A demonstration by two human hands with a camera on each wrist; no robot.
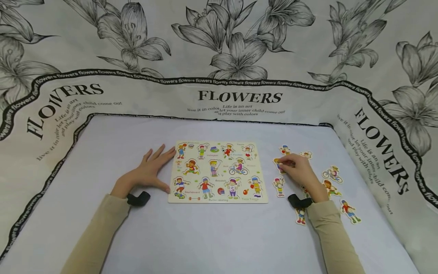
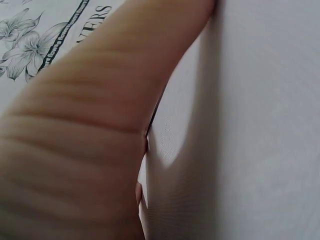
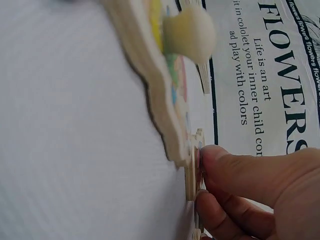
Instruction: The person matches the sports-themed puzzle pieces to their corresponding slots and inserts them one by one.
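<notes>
A wooden puzzle board [image 1: 195,186] printed with children at sports lies flat on the table. My left hand [image 1: 147,173] is spread beside it, fingertips and thumb at the board's left edge. To the right of the board, my right hand [image 1: 299,169] pinches a figure-shaped puzzle piece [image 1: 278,166] between thumb and fingers. In the right wrist view the thumb [image 3: 225,160] covers most of that piece, which is close over the white cloth. A nearer puzzle piece [image 3: 160,100] with a round wooden knob [image 3: 192,35] fills the top of that view.
Several loose puzzle pieces lie around my right hand, among them a cyclist piece [image 1: 332,174], a red-shirted piece [image 1: 349,211] and a piece [image 1: 279,187] just in front of the pinched one. A flower-printed cloth [image 1: 236,57] rises behind the white table [image 1: 212,239].
</notes>
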